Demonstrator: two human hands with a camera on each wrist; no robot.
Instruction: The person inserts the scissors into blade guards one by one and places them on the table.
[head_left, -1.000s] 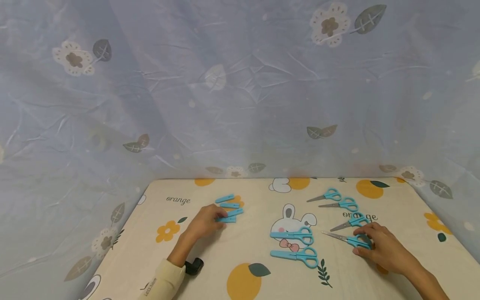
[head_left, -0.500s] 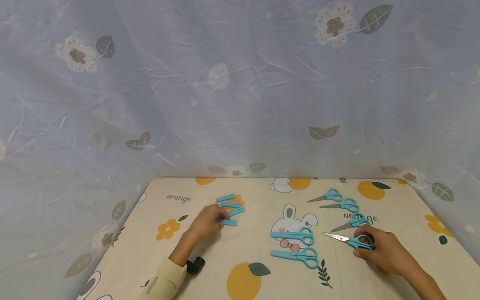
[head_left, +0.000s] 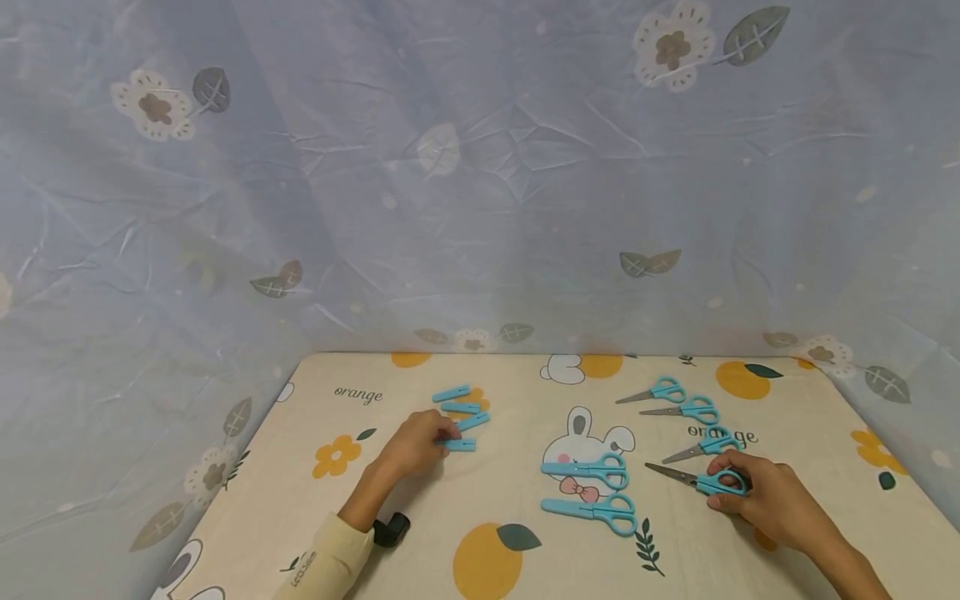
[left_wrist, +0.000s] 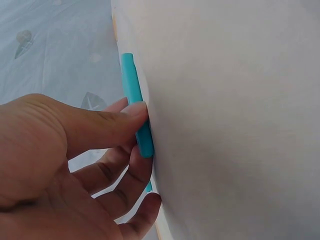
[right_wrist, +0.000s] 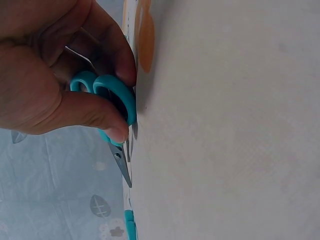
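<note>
At the left of the head view, my left hand [head_left: 414, 446] pinches the nearest light-blue scissor cover [head_left: 461, 445]; its thumb lies along the cover [left_wrist: 131, 80] in the left wrist view. Three more covers [head_left: 452, 393] lie just beyond it. Over on the right, my right hand [head_left: 772, 500] grips the blue handles of a pair of scissors [head_left: 708, 484] with thumb and fingers. The bare blades point left, and in the right wrist view the scissors [right_wrist: 119, 156] are seen close to the cloth. Three other uncovered scissors [head_left: 697, 451] lie beyond that hand.
Between the hands lie two pairs of scissors [head_left: 588, 508] with covers on their blades, side by side. A printed cream cloth [head_left: 375, 375] covers the table. A pale patterned curtain [head_left: 480, 208] hangs behind and around it.
The scissors in my right hand have turned slightly, their blades going from bright to dark. My left hand keeps its pinch on the cover, with barely any movement.
</note>
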